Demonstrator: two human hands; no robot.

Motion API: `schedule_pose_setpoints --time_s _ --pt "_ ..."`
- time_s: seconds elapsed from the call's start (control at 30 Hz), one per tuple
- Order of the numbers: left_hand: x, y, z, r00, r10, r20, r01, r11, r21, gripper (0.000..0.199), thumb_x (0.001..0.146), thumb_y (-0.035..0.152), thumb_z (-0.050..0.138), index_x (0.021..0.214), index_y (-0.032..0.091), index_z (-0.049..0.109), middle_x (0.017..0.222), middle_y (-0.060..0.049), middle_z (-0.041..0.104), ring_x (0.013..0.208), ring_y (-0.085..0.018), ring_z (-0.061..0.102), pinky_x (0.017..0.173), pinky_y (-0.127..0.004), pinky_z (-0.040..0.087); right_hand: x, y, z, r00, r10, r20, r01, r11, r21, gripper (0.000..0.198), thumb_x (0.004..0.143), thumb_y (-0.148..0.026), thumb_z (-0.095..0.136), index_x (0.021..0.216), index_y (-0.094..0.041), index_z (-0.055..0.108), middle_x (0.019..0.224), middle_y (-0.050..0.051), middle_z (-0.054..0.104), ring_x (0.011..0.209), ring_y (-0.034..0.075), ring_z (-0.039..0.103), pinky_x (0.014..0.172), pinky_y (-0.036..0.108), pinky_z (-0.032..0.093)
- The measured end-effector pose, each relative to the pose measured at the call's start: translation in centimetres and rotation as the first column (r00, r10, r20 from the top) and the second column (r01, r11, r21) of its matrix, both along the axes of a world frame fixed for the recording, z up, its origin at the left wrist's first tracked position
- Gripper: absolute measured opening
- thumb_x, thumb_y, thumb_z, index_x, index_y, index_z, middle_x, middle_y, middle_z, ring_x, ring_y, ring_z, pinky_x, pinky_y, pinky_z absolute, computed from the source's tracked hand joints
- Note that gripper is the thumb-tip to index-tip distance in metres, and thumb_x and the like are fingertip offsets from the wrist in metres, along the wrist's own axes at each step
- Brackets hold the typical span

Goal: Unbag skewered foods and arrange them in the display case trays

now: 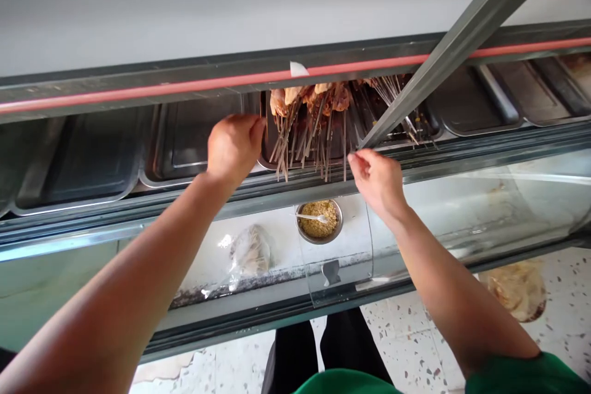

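A metal tray (269, 160) in the display case holds skewered meat (318, 98), reddish and pale, with a bundle of thin sticks (305, 141) fanned toward me. My left hand (234, 144) is closed at the tray's left rim, its thumb and fingers drawn together. On the other side my right hand (379, 181) is closed too, fingertips pinched by the front right corner and close to the end of one stick. Whether either hand grips the rim or something small does not show. The back of the tray is hidden under the case's frame.
Other metal trays (159, 178) line the case on both sides, one with more skewers (392, 89). A slanted metal post (443, 55) crosses at right. Below, behind glass, are a bowl (340, 221) of yellowish crumbs with a white spoon (321, 218) and a plastic bag (252, 252).
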State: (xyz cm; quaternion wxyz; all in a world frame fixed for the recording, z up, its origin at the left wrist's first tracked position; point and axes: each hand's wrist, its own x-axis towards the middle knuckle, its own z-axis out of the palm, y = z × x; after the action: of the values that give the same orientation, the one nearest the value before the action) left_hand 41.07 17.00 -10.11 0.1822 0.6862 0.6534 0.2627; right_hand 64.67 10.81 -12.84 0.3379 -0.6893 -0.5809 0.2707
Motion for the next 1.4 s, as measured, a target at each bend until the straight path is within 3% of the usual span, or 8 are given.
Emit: schedule_pose_setpoints --time_s 0.03,0.1,0.27,0.47,0.6,0.9,1.07,1.4 --pt "-0.3 -1.7 -0.1 0.991 0.001 -0.134 0.009 0.997 0.073 0.033 0.086 0.040 0.048 0.061 0.021 0.058 0.064 -0.004 0.057 0.068 -0.018 0.049 0.061 -0.028 0.031 0.2 -0.5 -0.3 1.000 0.025 -0.013 -0.025 0.997 -0.069 0.024 0.083 -0.038 0.052 0.069 -0.020 0.058 0.060 0.002 0.059 0.055 0.013 0.055 0.052 0.024 0.040" --pt "-0.3 -5.0 -0.7 0.972 -0.030 -0.232 0.037 0.999 0.024 0.036 0.084 0.047 0.049 0.060 0.021 0.058 0.060 -0.003 0.056 0.055 -0.016 0.045 0.053 -0.028 0.028 0.4 -1.3 -0.8 0.991 0.077 -0.109 -0.100 0.971 -0.216 0.028 0.083 -0.042 0.051 0.066 -0.019 0.056 0.058 0.001 0.059 0.045 0.011 0.051 0.045 0.023 0.037" --pt "1.3 -8.9 -3.3 0.987 -0.037 -0.153 0.029 0.998 -0.051 0.031 0.084 0.042 0.050 0.064 0.022 0.061 0.060 -0.002 0.060 0.054 -0.015 0.049 0.055 -0.027 0.034 -0.5 -1.1 -1.7 0.930 0.028 -0.366 -0.150 0.939 -0.309 0.022 0.081 -0.036 0.051 0.068 -0.019 0.056 0.052 -0.002 0.055 0.034 0.008 0.044 0.034 0.020 0.029" --pt "2.1 -9.4 -4.2 0.977 -0.053 -0.209 0.081 0.988 0.130 0.035 0.087 0.035 0.049 0.060 0.018 0.061 0.058 -0.004 0.060 0.056 -0.016 0.052 0.056 -0.027 0.035 -1.8 0.6 -2.9 0.996 0.023 -0.087 -0.035 0.991 -0.132 0.023 0.082 -0.029 0.046 0.067 -0.018 0.058 0.051 -0.001 0.056 0.039 0.010 0.047 0.040 0.020 0.033" --pt "2.3 -8.9 -4.1 0.975 0.005 -0.220 0.051 0.967 0.250 0.025 0.086 0.035 0.054 0.078 0.014 0.066 0.067 -0.005 0.064 0.061 -0.017 0.055 0.060 -0.028 0.040 -1.8 2.1 -2.2 1.000 -0.001 0.023 0.002 0.997 -0.078 0.023 0.084 -0.025 0.043 0.072 -0.016 0.061 0.056 0.001 0.060 0.044 0.011 0.052 0.045 0.021 0.038" --pt "2.8 -8.5 -4.1 0.948 -0.067 -0.312 0.122 0.979 0.160 0.023 0.086 0.033 0.054 0.080 0.013 0.065 0.069 -0.006 0.065 0.066 -0.020 0.059 0.061 -0.029 0.041 -2.9 4.6 0.3 0.861 0.076 0.503 0.020 0.983 -0.182 0.019 0.084 -0.017 0.048 0.084 -0.012 0.066 0.086 0.014 0.068 0.085 0.023 0.064 0.074 0.031 0.046" --pt "1.6 -9.0 -5.6 0.922 -0.007 -0.387 0.109 0.964 0.242 0.032 0.092 0.029 0.043 0.075 0.014 0.065 0.067 -0.007 0.064 0.064 -0.020 0.058 0.063 -0.029 0.041 -3.1 5.5 0.4 0.827 0.166 0.538 0.011 0.951 -0.310 0.021 0.088 -0.022 0.048 0.086 -0.013 0.068 0.088 0.014 0.069 0.086 0.022 0.063 0.071 0.029 0.044" --pt "-0.3 -9.3 -6.2 0.939 0.038 -0.342 0.050 0.969 0.244 0.032 0.092 0.031 0.041 0.077 0.016 0.066 0.069 -0.007 0.065 0.066 -0.019 0.059 0.064 -0.028 0.042 -2.1 -0.2 -1.4 0.922 0.090 0.378 -0.050 0.992 -0.114 0.033 0.090 -0.040 0.046 0.076 -0.017 0.066 0.065 0.005 0.066 0.059 0.015 0.058 0.057 0.025 0.035"
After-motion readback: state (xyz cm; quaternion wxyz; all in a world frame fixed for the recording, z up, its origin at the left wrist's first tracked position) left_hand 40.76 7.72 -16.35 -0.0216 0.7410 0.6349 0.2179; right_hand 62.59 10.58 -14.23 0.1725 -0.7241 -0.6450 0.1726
